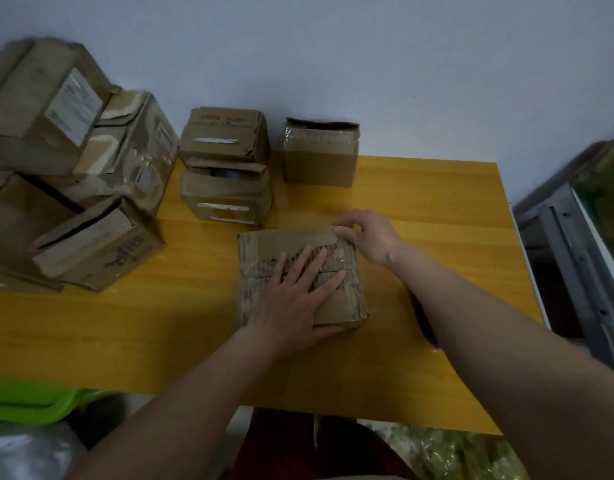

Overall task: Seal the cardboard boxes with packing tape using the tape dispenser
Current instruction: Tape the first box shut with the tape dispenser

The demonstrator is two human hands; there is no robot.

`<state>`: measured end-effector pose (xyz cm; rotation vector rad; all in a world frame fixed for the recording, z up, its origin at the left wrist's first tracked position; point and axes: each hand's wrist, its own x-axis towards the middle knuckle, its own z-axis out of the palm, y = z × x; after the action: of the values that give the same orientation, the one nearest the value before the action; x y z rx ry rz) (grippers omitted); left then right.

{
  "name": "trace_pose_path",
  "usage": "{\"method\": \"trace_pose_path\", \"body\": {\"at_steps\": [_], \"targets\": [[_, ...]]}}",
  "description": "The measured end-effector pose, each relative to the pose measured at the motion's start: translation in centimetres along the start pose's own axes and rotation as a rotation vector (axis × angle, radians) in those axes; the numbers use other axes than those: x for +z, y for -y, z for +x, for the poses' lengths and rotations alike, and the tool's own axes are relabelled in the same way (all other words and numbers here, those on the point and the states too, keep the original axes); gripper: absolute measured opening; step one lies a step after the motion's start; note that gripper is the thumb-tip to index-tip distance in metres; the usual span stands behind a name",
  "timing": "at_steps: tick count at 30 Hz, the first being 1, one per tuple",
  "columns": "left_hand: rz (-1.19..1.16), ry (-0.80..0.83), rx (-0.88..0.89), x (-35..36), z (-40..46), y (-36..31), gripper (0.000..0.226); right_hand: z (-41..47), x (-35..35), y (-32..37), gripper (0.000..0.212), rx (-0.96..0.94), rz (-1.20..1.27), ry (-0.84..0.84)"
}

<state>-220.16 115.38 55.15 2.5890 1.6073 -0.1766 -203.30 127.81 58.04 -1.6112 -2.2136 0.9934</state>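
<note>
A worn cardboard box [260,251] with torn top paper lies in the middle of the yellow table [160,327]. My left hand [298,296] lies flat on its closed top flaps, fingers straight and spread across the seam. My right hand [368,237] is at the box's far right corner, thumb and fingers pinching the edge of the flap there. Under my right forearm a dark purple object [425,320] shows on the table; I cannot tell what it is. No tape dispenser is plainly visible.
Two small boxes [226,168] are stacked behind the worked box, and another taped box [321,154] stands at the table's back edge. A pile of larger boxes [73,168] fills the left. A metal rack [575,244] stands right; a green bin [32,400] sits lower left.
</note>
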Motion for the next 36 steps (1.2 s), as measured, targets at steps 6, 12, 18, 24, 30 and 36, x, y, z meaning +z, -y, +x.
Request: {"method": "trace_pose_path", "body": {"at_steps": [6,12,18,24,30,36], "targets": [[0.001,0.040,-0.051,0.0,0.6,0.0,0.108,0.8,-0.9,-0.3,0.054,0.281,0.129,0.094],[0.013,0.045,-0.051,-0.1,1.1,0.1,0.108,-0.5,1.9,1.4,0.046,0.046,0.015,-0.153],[0.025,0.043,-0.043,0.0,1.2,0.0,0.108,0.1,3.3,0.8,0.039,0.109,0.358,-0.179],[0.002,0.052,-0.049,-0.1,1.3,0.0,0.107,0.9,4.0,-0.4,0.066,0.415,0.951,-0.138],[0.012,0.062,-0.055,-0.2,1.3,-0.1,0.107,2.4,4.3,-0.9,0.054,0.611,1.010,-0.227],[0.000,0.079,-0.069,-0.5,1.4,-0.1,0.108,1.8,3.5,-1.6,0.047,0.580,0.742,-0.200]]}}
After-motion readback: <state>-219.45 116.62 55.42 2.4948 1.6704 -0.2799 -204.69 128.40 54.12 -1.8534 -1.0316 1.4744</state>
